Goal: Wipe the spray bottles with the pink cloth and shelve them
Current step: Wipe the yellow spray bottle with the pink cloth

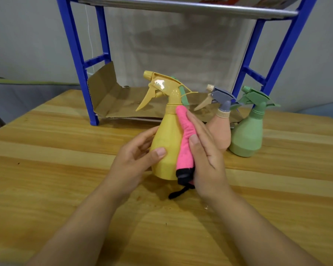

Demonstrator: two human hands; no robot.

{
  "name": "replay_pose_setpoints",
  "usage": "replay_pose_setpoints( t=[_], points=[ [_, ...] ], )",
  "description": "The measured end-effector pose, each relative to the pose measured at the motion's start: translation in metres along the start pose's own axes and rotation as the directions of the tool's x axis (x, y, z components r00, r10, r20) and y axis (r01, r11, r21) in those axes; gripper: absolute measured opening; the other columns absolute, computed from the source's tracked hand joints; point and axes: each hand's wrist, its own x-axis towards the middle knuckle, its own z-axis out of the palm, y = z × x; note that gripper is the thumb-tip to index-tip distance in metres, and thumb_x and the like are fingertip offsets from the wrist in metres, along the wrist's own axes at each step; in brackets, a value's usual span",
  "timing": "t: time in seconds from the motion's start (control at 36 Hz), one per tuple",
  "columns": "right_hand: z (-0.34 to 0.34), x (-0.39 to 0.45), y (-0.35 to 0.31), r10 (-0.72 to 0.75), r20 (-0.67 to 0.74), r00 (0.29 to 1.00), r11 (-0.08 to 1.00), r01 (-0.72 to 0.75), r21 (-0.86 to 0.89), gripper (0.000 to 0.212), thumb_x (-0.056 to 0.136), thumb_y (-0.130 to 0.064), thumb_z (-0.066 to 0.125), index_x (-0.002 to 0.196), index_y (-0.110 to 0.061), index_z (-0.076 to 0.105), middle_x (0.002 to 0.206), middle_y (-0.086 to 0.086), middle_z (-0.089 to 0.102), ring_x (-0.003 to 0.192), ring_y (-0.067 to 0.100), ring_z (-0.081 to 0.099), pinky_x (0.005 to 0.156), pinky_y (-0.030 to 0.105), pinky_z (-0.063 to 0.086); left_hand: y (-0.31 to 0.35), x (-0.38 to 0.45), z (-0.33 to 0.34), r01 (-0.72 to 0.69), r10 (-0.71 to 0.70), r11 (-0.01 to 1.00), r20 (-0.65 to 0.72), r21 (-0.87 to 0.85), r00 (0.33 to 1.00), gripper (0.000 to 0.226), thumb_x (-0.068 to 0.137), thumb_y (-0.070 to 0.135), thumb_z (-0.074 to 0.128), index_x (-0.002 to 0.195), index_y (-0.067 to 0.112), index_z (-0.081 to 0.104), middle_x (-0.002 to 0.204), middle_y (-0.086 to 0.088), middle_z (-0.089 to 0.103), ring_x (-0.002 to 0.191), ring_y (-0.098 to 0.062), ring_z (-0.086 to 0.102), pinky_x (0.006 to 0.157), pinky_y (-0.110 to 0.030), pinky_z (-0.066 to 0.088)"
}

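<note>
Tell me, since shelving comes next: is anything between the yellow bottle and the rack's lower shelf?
Nothing visible blocks it. The yellow spray bottle sits before the cardboard-lined lower shelf, whose left part is open. The peach bottle and green bottle stand off to the right.

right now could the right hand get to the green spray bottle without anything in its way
Probably yes, though not freely: the right hand is pressing the pink cloth flat against the yellow spray bottle. The green spray bottle stands just to its right on the table; only the peach spray bottle stands between.
</note>
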Motion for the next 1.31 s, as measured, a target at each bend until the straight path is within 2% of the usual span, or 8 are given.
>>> replay_pose_setpoints(
  t=[0.14,0.33,0.53,0.72,0.86,1.08,1.19,1.31],
  points=[
    [-0.002,-0.002,0.002,0.087,-0.01,0.996,0.992,-0.086,0.09,0.043,0.099,-0.023,0.037,0.141,-0.02,0.041,0.145,-0.007,0.045,0.137,0.01,0.036,0.113,0.047,0.03,0.001,-0.001,0.0,0.036,-0.035,0.999,-0.028,0.041,0.999,0.057,0.067,0.044,0.072,0.121,0.051,0.054,0.13,0.012,0.053,0.112,-0.013,0.059,0.079,-0.032,0.056],
    [-0.001,-0.007,0.002,0.037,-0.028,0.999,0.999,-0.037,-0.016,0.044,0.099,-0.024,0.036,0.143,-0.022,0.037,0.148,-0.01,0.04,0.138,0.006,0.032,0.114,0.04,0.03,0.002,0.0,0.006,0.002,0.001,0.999,-0.049,0.05,0.999,0.071,0.054,0.032,0.085,0.118,0.04,0.056,0.119,0.015,0.058,0.102,-0.008,0.064,0.071,-0.026,0.056],
    [-0.006,-0.002,-0.004,0.242,-0.041,0.969,0.924,-0.218,0.313,0.039,0.091,-0.036,0.039,0.127,-0.03,0.051,0.123,-0.012,0.061,0.12,0.007,0.055,0.097,0.025,0.047,0.001,0.0,0.002,0.039,-0.039,0.994,-0.005,-0.1,0.999,0.058,0.058,0.036,0.074,0.115,0.039,0.061,0.119,0.008,0.064,0.108,-0.017,0.063,0.072,-0.029,0.055],
    [-0.002,-0.011,0.0,0.021,-0.079,0.997,1.0,-0.022,-0.015,0.046,0.1,-0.021,0.036,0.145,-0.022,0.032,0.145,-0.024,0.037,0.136,-0.002,0.031,0.112,0.024,0.03,-0.002,0.001,0.004,0.097,-0.097,0.994,0.006,-0.044,0.995,0.041,0.085,0.045,0.057,0.125,0.047,0.054,0.133,0.009,0.053,0.114,-0.015,0.058,0.081,-0.034,0.056],
    [0.002,-0.013,0.001,-0.049,-0.068,0.997,0.987,0.038,-0.156,0.045,0.101,-0.026,0.036,0.145,-0.02,0.03,0.148,-0.016,0.034,0.137,-0.004,0.027,0.108,0.01,0.024,0.002,0.0,0.007,0.098,-0.097,0.994,0.035,-0.041,0.995,0.059,0.064,0.043,0.067,0.12,0.052,0.052,0.125,0.017,0.057,0.106,-0.007,0.063,0.078,-0.027,0.055],
    [-0.006,-0.004,0.0,0.257,-0.026,0.966,0.894,-0.228,0.385,0.031,0.093,-0.035,0.045,0.122,-0.031,0.056,0.118,-0.012,0.067,0.116,0.009,0.059,0.097,0.028,0.047,-0.003,-0.001,0.003,0.085,-0.083,0.993,0.016,-0.081,0.996,0.056,0.064,0.037,0.076,0.117,0.042,0.059,0.12,0.006,0.065,0.106,-0.017,0.064,0.074,-0.03,0.054],
    [-0.003,-0.006,-0.002,0.184,-0.08,0.98,0.955,-0.159,0.252,0.036,0.097,-0.029,0.039,0.132,-0.029,0.047,0.129,-0.022,0.057,0.124,0.0,0.05,0.103,0.02,0.041,-0.004,0.001,0.006,0.087,-0.087,0.996,-0.009,-0.023,0.996,0.047,0.076,0.046,0.064,0.123,0.044,0.056,0.127,0.009,0.057,0.112,-0.014,0.059,0.08,-0.031,0.054],
    [-0.002,-0.01,0.002,0.072,-0.052,0.996,0.997,-0.074,-0.029,0.046,0.1,-0.025,0.036,0.146,-0.025,0.031,0.146,-0.016,0.04,0.136,0.002,0.034,0.113,0.033,0.031,0.0,0.002,0.011,0.088,-0.088,0.996,-0.021,-0.022,0.996,0.043,0.084,0.034,0.052,0.126,0.045,0.05,0.12,0.015,0.058,0.101,-0.004,0.063,0.072,-0.024,0.055]
  ],
)
